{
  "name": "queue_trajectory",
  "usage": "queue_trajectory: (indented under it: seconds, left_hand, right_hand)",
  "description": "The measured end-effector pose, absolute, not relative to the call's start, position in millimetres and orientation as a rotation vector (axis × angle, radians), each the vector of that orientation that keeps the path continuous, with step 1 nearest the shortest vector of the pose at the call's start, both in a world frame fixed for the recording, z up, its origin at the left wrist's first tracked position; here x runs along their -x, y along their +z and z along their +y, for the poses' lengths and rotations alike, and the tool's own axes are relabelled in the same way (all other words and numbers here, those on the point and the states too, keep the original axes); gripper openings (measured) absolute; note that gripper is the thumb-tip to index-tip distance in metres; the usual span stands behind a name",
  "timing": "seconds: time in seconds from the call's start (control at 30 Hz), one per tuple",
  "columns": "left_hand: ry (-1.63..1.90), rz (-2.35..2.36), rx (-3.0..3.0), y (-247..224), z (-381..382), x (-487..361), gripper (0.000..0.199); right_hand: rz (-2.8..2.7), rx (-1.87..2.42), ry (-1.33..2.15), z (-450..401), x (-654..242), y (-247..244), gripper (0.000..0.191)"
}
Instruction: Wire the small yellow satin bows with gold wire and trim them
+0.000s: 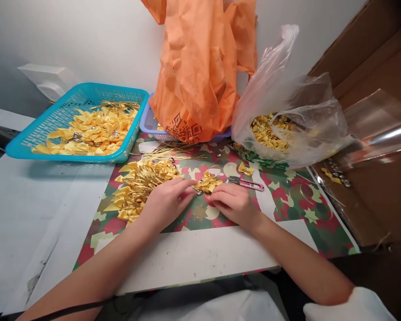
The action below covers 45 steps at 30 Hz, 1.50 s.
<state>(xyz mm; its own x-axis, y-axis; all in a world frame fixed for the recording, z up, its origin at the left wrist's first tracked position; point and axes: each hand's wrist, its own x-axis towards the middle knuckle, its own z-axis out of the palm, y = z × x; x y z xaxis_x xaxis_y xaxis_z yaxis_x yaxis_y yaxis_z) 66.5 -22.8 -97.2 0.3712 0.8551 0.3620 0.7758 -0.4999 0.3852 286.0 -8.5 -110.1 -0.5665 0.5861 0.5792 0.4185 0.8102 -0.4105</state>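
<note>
A small yellow ribbon bow (pixel 207 182) with gold ties and a silvery bell lies between my hands on the patterned sheet. My left hand (pixel 169 200) comes from the left, fingers pressed together at the bow's left side by the bell. On the other side, my right hand (pixel 235 203) has its fingers closed at the bow's lower right edge; what is between them is too small to name. Close behind my left hand spreads a pile of yellow bows (pixel 143 183) with gold ties. Thread snips (pixel 250 184) with pink handles rest just beyond my right hand.
A turquoise basket (pixel 120 156) of yellow bows stands at the back left. Behind the work area are an orange bag (pixel 194 67) on a purple basket (pixel 147 120), and loose gold ties (pixel 177 151). A clear plastic bag (pixel 314 129) with gold pieces sits right, near cardboard (pixel 374 191).
</note>
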Motion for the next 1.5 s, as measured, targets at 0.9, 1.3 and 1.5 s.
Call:
queue_trajectory:
  seconds: [0.9, 1.3, 1.5]
  left_hand:
    - [0.694, 1.027, -2.582, -88, -25, -58, 0.016]
    - [0.664, 0.878, -2.448, -81, -26, -58, 0.012]
    - [0.803, 1.084, -2.062, -69, -31, -67, 0.022]
  right_hand:
    - [-1.692, 1.224, 0.749, 1, -289, -102, 0.015]
    - [-1.304, 1.165, 0.736, 9, -298, -79, 0.02]
    - [-1.424, 1.028, 1.032, -9, -281, -81, 0.017]
